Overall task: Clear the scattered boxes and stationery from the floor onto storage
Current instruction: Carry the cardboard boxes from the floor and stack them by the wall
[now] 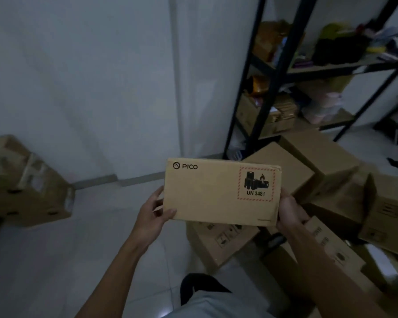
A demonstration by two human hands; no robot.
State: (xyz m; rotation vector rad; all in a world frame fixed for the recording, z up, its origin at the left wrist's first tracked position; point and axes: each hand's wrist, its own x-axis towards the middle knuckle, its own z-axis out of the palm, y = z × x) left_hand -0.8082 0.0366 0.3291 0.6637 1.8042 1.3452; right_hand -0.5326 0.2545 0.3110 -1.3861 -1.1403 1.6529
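Cardboard PICO box (221,191) held up flat between both hands, above the floor (78,249), printed face toward camera. Left hand (153,214) grips its left edge, thumb curled onto the front. Right hand (290,214) wraps the right edge. More brown boxes (319,157) piled on floor just behind and right. Black metal shelf rack (278,72) beyond, loaded with clutter.

Dim, bluish light throughout; a faint glare patch on the pale tiled floor (168,314). Edges bow with wide-angle distortion, and the black metal shelf rack (278,72) is blurred.
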